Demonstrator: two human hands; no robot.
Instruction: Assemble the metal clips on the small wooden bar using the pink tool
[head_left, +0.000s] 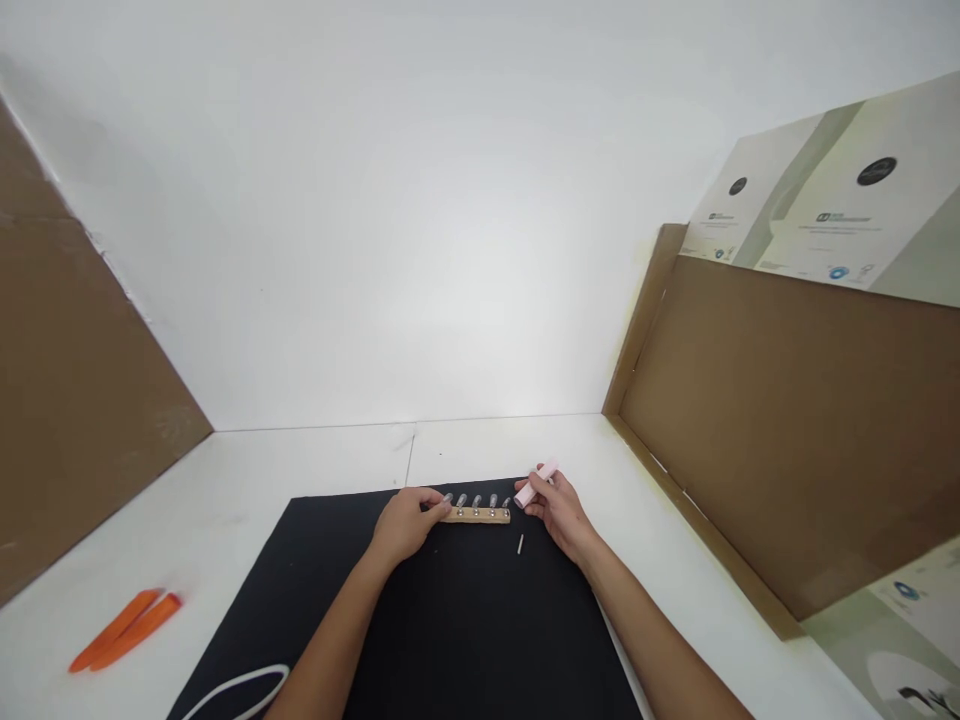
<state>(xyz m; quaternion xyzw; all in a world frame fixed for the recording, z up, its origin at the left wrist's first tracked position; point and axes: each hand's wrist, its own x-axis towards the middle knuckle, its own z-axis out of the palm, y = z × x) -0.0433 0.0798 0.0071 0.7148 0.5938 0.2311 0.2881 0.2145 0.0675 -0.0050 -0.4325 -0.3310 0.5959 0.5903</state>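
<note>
My left hand (pixel 406 524) pinches the left end of a light wooden strip (pixel 484 517) on the black mat (pixel 480 620). Along the strip stands a row of several clear, nail-shaped tips (pixel 477 501), each on a small silvery mount. In my right hand (pixel 561 512), just right of the strip's end, is a pale pink rectangular block (pixel 535 484), held tilted between thumb and fingers. A short, thin pale stick (pixel 520 544) lies on the mat below the gap between strip and right hand.
Two long orange pieces (pixel 126 630) lie on the white table (pixel 225 540) at the left. A white cord loop (pixel 238 682) crosses the mat's lower left corner. Cardboard panels stand at the left (pixel 75 350) and right (pixel 795 420), with a white wall (pixel 420 220) behind.
</note>
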